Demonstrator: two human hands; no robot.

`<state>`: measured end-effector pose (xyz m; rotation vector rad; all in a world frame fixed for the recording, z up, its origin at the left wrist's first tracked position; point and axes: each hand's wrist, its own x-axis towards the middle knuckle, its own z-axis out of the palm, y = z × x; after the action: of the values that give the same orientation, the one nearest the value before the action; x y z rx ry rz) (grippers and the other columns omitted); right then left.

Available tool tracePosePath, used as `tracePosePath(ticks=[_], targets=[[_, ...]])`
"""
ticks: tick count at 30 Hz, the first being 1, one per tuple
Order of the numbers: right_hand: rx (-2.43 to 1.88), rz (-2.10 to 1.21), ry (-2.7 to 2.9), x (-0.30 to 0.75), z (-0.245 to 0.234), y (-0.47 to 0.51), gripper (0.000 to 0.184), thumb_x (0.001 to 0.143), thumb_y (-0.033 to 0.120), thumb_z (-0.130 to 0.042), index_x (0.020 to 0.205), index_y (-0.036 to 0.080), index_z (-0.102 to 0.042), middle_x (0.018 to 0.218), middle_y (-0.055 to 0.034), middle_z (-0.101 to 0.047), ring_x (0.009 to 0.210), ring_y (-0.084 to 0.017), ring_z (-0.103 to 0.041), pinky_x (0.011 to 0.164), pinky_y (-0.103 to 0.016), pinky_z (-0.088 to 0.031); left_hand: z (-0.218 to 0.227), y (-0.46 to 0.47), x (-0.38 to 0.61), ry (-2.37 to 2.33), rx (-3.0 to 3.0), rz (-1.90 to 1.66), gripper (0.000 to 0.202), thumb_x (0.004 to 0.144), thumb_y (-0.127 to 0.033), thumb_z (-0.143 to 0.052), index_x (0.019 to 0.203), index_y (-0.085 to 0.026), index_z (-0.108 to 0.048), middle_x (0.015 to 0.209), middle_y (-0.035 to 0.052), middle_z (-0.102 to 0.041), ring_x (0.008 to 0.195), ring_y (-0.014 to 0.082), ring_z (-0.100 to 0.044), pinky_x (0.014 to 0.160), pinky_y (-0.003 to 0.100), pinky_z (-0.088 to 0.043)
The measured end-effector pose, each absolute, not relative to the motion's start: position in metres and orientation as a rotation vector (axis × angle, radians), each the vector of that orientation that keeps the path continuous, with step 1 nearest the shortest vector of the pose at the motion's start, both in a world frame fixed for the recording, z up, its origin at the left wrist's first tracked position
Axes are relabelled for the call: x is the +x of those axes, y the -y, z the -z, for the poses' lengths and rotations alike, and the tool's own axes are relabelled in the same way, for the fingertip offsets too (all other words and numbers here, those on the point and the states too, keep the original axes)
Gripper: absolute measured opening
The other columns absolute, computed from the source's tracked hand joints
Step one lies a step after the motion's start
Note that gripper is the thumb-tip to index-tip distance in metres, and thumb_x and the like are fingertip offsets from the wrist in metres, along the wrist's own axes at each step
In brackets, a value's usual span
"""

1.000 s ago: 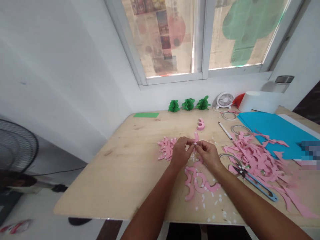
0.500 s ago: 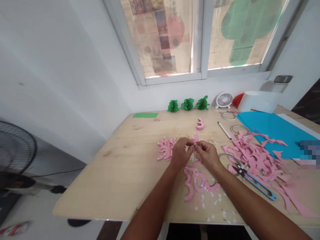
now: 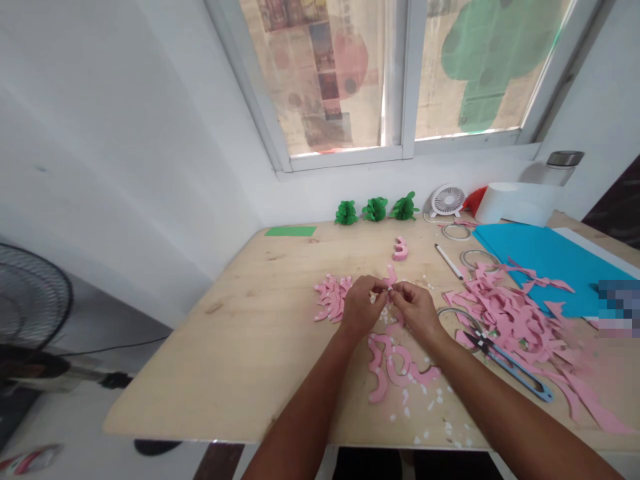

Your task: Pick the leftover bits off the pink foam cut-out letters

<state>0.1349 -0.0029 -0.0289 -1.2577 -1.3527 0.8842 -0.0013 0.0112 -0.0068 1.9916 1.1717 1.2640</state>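
Observation:
Fingertips together, my left hand point(image 3: 364, 303) and my right hand point(image 3: 414, 305) pinch a curved pink paper piece point(image 3: 391, 274) just above the table point(image 3: 260, 347). Its upper end sticks up beyond my fingers; the pinched part is mostly hidden. To the left of my left hand lies a pile of curved pink pieces point(image 3: 332, 297). Several wavy pink cutouts point(image 3: 379, 385) lie below my hands, with small white bits point(image 3: 433, 404) scattered around them. Farther back is a stacked pink piece point(image 3: 401, 249).
Blue-handled snips point(image 3: 520, 375) rest beside a heap of pink scraps point(image 3: 530, 327) on the right. Behind them are a white pen point(image 3: 449, 261), tape rings point(image 3: 480, 259) and blue sheets point(image 3: 545, 260). Green paper shapes point(image 3: 375, 209) and a small white fan point(image 3: 449, 201) stand by the wall.

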Motion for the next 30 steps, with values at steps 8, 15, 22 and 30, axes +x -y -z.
tracePosePath(ticks=[8,15,22,30], targets=[[-1.273,-0.873,1.368,0.1345,0.0263,0.0046,0.021,0.074,0.035,-0.054,0.064,0.017,-0.056,0.053,0.0036,-0.045,0.049,-0.011,-0.04,0.049,-0.023,-0.033,0.0082,-0.0121,-0.0033,-1.152,2.152,-1.307,0.017,0.071,-0.01,-0.056,0.085,-0.019,-0.061,0.079,0.0026,-0.061,0.076,0.0154,-0.056,0.069,0.029,-0.043],[-1.28,-0.85,1.372,0.1346,0.0283,0.0032,0.022,0.074,0.036,-0.054,0.063,0.017,-0.056,0.053,0.0034,-0.046,0.049,-0.011,-0.04,0.049,-0.023,-0.033,0.0086,-0.0151,-0.0063,-1.099,2.395,-1.31,0.014,0.076,-0.012,-0.054,0.084,-0.019,-0.063,0.077,0.0034,-0.061,0.08,0.0163,-0.054,0.071,0.03,-0.045],[-1.285,-0.856,1.377,0.1352,0.0273,0.0035,0.022,0.074,0.035,-0.053,0.065,0.016,-0.059,0.055,0.0022,-0.049,0.051,-0.012,-0.043,0.051,-0.023,-0.035,0.0093,-0.0166,-0.0082,-1.084,2.537,-1.327,0.012,0.08,-0.017,-0.054,0.086,-0.017,-0.064,0.076,0.0044,-0.062,0.077,0.0156,-0.054,0.069,0.028,-0.045],[-1.283,-0.854,1.384,0.1349,0.0278,0.0035,0.023,0.074,0.035,-0.053,0.059,0.017,-0.054,0.052,0.0027,-0.046,0.05,-0.012,-0.041,0.05,-0.023,-0.034,0.0104,-0.0189,-0.0086,-1.058,2.603,-1.346,0.011,0.081,-0.02,-0.054,0.083,-0.017,-0.065,0.075,0.0044,-0.064,0.074,0.0153,-0.054,0.068,0.028,-0.045]])
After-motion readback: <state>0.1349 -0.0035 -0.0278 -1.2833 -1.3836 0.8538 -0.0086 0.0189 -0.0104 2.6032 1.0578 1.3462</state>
